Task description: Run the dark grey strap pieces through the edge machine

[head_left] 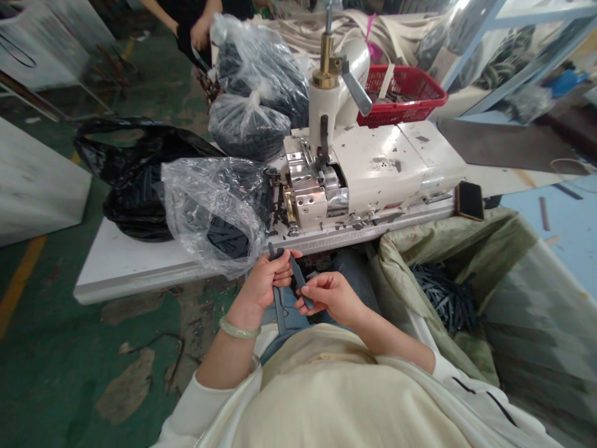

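Dark grey strips clasped in the left hand, pinched by the right hand, in front of the sewing machine; risk of dropping into the woven sack from a slackened grip.

Left hand, jade bangle on the wrist, grips dark grey strips; right hand pinches a strip end just beside it, material unclear from this angle. Both hands are just off the front edge of the white table, below the industrial sewing machine. Clear plastic bag lies on the table near them; woven sack holding similar strips stands right.
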A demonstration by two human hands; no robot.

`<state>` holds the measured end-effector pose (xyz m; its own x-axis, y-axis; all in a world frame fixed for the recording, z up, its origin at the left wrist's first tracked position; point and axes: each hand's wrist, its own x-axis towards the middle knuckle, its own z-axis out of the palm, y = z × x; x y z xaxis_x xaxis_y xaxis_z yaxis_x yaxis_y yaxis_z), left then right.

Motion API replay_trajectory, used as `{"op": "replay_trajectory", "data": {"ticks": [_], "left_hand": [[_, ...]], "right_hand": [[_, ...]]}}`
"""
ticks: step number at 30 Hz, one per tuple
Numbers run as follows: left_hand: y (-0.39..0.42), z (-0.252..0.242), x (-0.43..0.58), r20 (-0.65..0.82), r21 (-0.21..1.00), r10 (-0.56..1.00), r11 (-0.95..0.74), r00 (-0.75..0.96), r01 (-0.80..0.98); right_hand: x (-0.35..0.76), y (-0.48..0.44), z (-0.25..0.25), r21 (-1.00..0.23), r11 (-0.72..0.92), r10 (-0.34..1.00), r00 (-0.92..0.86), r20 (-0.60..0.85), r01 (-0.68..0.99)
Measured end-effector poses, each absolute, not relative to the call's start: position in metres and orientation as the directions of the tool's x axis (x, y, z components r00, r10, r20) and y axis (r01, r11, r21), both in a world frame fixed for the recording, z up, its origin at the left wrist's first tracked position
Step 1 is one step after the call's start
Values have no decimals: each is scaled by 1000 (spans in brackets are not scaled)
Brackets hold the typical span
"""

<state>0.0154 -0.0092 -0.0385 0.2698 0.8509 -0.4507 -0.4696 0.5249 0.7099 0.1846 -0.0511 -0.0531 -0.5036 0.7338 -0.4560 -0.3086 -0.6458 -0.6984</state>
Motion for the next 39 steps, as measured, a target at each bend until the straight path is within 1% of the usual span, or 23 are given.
{"op": "replay_trajectory", "data": {"ticks": [2,7,9,11,13,16,17,19,23,28,32,35,36,37,38,39], "left_hand": [[-9,-40,16,-446,711,855,518,265,-475],[-8,-40,17,-449,712,858,512,249,-480],[-8,-41,17,-450,723,863,504,230,-472],[-8,-41,19,-445,752,872,487,202,-444],[-8,-41,21,-440,783,883,467,165,-410],[-7,-39,23,-436,806,896,430,83,-407],[-6,-38,23,-437,807,897,420,59,-416],[-4,-37,21,-442,805,897,410,28,-428],[-4,-37,16,-453,797,891,420,31,-435],[-5,-39,11,-465,789,885,422,15,-447],[-3,-41,8,-472,782,881,421,4,-458],[-2,-40,7,-471,781,882,420,6,-463],[-1,-40,8,-471,780,882,420,7,-464],[-1,-40,8,-472,779,882,422,11,-464],[-1,-39,9,-474,776,880,426,15,-465],[-2,-39,9,-478,772,878,431,21,-467]], "right_hand": [[184,-51,-52,-720,-633,739,-499,-452,-285],[187,-49,-50,-695,-653,724,-515,-458,-300],[187,-48,-50,-700,-646,724,-535,-435,-304],[185,-46,-50,-755,-596,734,-567,-374,-274],[182,-41,-51,-836,-509,752,-577,-318,-203],[181,-21,-48,-901,-416,796,-528,-297,-120],[182,-11,-45,-905,-405,814,-501,-293,-129],[188,16,-37,-905,-377,858,-442,-260,-199],[199,68,-18,-884,-318,922,-328,-205,-343],[202,96,-11,-808,-377,912,-335,-237,-453],[201,101,-11,-756,-416,906,-304,-295,-505],[202,104,-8,-739,-411,910,-288,-299,-533],[204,104,-7,-749,-371,928,-244,-281,-550],[207,103,-6,-765,-299,954,-162,-252,-570],[213,101,-5,-787,-191,977,-37,-210,-587],[222,98,-5,-806,-54,980,125,-157,-589]]}}
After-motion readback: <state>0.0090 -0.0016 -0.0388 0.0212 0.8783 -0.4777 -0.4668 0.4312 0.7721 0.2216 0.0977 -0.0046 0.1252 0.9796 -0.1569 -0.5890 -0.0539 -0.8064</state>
